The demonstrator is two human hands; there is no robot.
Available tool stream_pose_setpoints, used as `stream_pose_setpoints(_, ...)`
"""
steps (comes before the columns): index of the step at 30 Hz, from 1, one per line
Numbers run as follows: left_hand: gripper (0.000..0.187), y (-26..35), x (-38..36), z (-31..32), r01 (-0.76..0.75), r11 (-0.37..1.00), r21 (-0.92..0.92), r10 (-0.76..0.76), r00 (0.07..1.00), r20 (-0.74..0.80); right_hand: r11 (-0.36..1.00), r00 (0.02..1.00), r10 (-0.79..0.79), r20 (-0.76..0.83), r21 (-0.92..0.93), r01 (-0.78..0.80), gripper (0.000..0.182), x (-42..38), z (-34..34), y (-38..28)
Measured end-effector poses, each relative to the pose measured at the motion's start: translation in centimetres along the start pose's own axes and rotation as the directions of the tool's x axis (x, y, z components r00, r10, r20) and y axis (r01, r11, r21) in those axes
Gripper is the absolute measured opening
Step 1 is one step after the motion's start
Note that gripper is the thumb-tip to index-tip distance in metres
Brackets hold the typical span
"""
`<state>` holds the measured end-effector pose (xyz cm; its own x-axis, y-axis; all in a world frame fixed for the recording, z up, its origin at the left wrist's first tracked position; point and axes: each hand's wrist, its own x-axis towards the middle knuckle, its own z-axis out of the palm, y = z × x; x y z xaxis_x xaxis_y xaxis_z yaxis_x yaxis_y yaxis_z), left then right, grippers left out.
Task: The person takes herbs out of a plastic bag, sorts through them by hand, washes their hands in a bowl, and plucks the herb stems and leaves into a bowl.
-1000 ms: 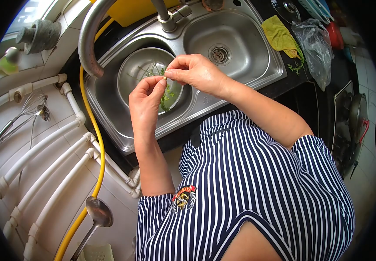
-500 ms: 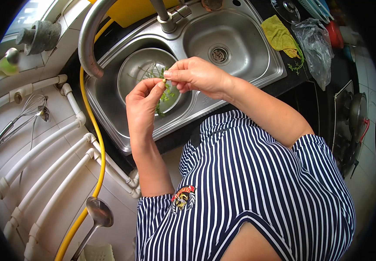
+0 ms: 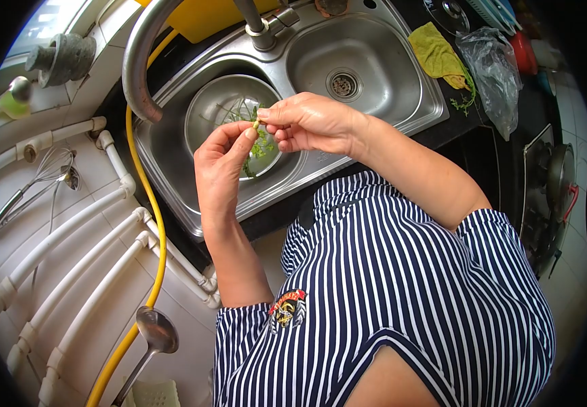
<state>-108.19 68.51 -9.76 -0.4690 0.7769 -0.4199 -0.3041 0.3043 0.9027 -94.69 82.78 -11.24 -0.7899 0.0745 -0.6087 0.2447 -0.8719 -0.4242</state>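
Observation:
Over the left sink basin, my left hand point(image 3: 220, 166) is closed in a pinch around a sprig of leafy green herb point(image 3: 250, 165), whose leaves hang below the fingers. The sprig's pale stem end point(image 3: 257, 125) sticks up between my two hands. My right hand point(image 3: 317, 123) pinches at that pale end from the right, thumb and forefinger together. Beneath them sits a round metal bowl point(image 3: 206, 102) in the left basin, with more thin green stems inside. Part of the bowl is hidden behind my left hand.
A curved faucet point(image 3: 136, 64) arches over the left basin. The right basin point(image 3: 381, 61) has a drain strainer. Beyond it lie a yellow-green cloth point(image 3: 436, 55), some greens point(image 3: 468, 95) and a clear plastic bag point(image 3: 493, 78). A yellow hose point(image 3: 145, 176) and white pipes run along the left.
Both hands stay almost in place over the bowl. My right hand has shifted slightly down, and a little more of the pale stem end shows between the fingers.

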Motion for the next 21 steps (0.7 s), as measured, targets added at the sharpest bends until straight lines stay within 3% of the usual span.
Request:
stream_pose_setpoints(10,0.022,-0.18,0.20,-0.19,0.073,0.991,-0.114,-0.064,0.995,0.076,0.998,0.997,-0.061,-0.042,0.011,0.062,0.021,-0.21,-0.29,0.30)
stream_pose_setpoints(18,0.023,-0.45,0.34,-0.13,0.124,0.982,-0.145,-0.111,0.990,0.092,0.978,0.986,-0.157,-0.055,-0.147,0.147,0.026,-0.27,-0.21,0.55)
stream_pose_setpoints(21,0.023,-0.68,0.55,-0.55,0.162,0.969,-0.187,-0.146,0.985,0.094,0.984,0.977,-0.176,-0.119,-0.029,0.174,0.033,-0.77,0.48,-0.01)
